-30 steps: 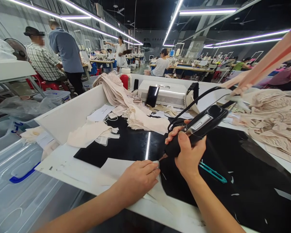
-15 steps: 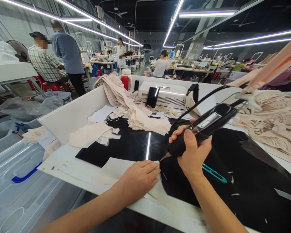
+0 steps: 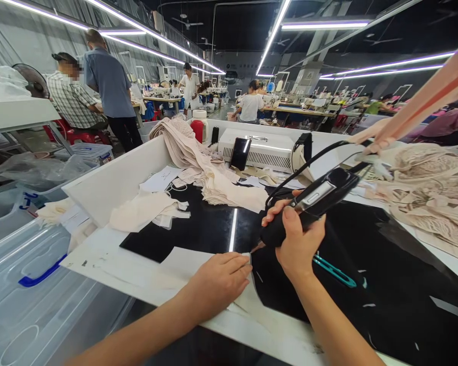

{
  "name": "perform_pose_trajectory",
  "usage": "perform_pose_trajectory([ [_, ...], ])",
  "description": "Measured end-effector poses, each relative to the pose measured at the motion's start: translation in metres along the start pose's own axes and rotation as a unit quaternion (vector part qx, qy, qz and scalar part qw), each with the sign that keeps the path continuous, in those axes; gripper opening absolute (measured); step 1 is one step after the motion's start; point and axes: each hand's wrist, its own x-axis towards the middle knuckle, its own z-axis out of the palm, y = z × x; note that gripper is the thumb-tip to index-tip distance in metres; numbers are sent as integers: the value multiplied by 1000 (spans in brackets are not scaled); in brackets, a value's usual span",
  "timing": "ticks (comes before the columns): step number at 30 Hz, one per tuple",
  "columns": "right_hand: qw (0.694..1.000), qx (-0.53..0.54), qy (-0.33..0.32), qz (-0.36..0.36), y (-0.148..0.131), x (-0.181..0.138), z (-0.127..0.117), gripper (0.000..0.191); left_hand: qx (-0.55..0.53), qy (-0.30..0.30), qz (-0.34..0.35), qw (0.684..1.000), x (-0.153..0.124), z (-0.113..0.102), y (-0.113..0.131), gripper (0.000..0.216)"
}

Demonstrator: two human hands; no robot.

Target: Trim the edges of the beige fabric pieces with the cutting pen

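Observation:
My right hand [image 3: 301, 241] is wrapped round a black corded handheld power tool [image 3: 320, 195] with a silver strip on its side. It is held tilted, its narrow tip [image 3: 257, 247] pointing down-left at the edge of a white sheet-like piece [image 3: 187, 260]. My left hand [image 3: 220, 282] rests on that piece, fingers together and closed at its right edge, close to the tip; the thumb is hidden. Whether the tip touches the piece I cannot tell. Beneath lies a glossy black mat [image 3: 290, 290]. A teal slotted tool [image 3: 335, 271] lies right of my right wrist.
Cream fabric pieces [image 3: 229, 189] are stacked behind the mat, more cream fabric [image 3: 435, 188] at right. A phone [image 3: 240, 153] leans on a white vented box [image 3: 265, 147]. Pink fabric strips [image 3: 416, 112] reach down to the tool's cable end. Clear plastic bins [image 3: 34, 284] stand left. People work behind.
My right hand and the power tool have shifted slightly left. My left hand keeps its place on the white piece. A standing person in the background has turned slightly.

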Motion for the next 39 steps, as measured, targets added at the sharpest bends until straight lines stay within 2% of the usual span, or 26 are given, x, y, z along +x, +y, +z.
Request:
perform_pose_trajectory([
  [15, 1000, -1, -3, -1, 0, -3, 4, 46, -19, 40, 10, 999, 4, -3, 0, 34],
  [20, 1000, -12, -9, -2, 2, -4, 5, 39, -13, 4, 4, 1000, 2, -3, -1, 31],
  [25, 1000, 9, -2, -2, -1, -5, 8, 37, -25, 16, -6, 1000, 0, -2, -2, 36],
  [29, 999, 30, -20, -7, -2, -9, 13, 33, -33, 17, -9, 999, 1, -5, -3, 38],
  [39, 1000, 12, -19, -3, 0, -10, 14, 37, -36, 3, -8, 999, 1, -6, -2, 37],
])
